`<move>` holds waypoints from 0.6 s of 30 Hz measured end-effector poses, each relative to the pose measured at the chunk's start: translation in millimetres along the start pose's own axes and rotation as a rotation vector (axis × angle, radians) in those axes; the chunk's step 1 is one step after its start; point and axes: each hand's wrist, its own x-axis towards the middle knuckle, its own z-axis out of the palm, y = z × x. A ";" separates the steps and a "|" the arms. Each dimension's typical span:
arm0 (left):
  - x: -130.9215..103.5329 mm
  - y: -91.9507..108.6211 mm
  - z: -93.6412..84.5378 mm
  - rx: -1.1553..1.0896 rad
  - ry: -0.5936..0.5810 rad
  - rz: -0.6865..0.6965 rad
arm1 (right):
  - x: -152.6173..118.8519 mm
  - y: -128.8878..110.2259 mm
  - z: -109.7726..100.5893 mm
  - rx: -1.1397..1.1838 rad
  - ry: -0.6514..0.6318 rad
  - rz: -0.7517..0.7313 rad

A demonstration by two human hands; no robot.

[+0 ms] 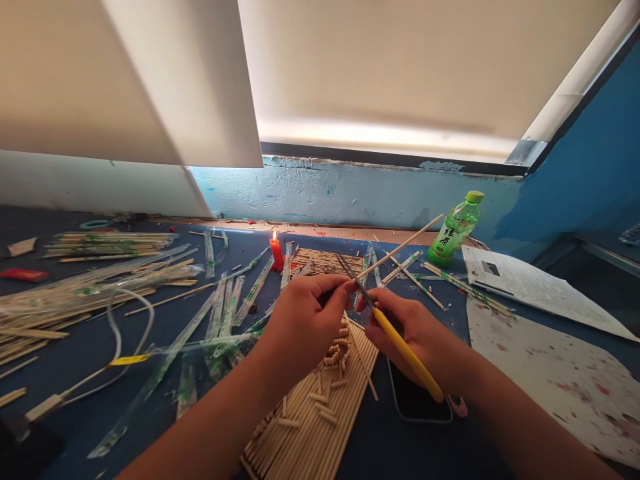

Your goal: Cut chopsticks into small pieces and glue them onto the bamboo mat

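Observation:
My left hand (313,313) pinches a thin wooden stick (400,248), which slants up to the right toward the bottle. In my right hand (415,333) is a yellow-handled cutting tool (407,357); its dark metal part crosses the stick beside my left fingertips. Below both hands lies a panel of sticks laid side by side (320,447), with short cut pieces (325,408) and small beaded rows of stick ends (336,350) on it. One loose stick (365,367) rests across the panel's right part.
A lit red candle (276,253) stands behind my hands, near a mat of sticks (325,262). Wrappers and sticks cover the left side, with a white cable (117,333). A green bottle (453,230), papers (540,287) and a phone (417,400) are right.

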 end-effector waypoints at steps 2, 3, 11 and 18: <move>-0.3 -1.0 -0.2 0.022 0.006 0.012 | -0.1 -0.5 -0.2 0.008 -0.009 -0.003; -0.5 -1.4 -0.1 0.034 0.010 0.016 | -0.1 -0.6 -0.3 0.009 -0.011 -0.004; -0.1 -6.8 1.0 0.100 0.015 0.077 | -0.3 -1.0 0.0 -0.074 0.019 0.023; -0.4 -4.8 1.4 0.224 0.082 0.199 | 0.3 -1.5 1.9 -0.102 0.055 0.006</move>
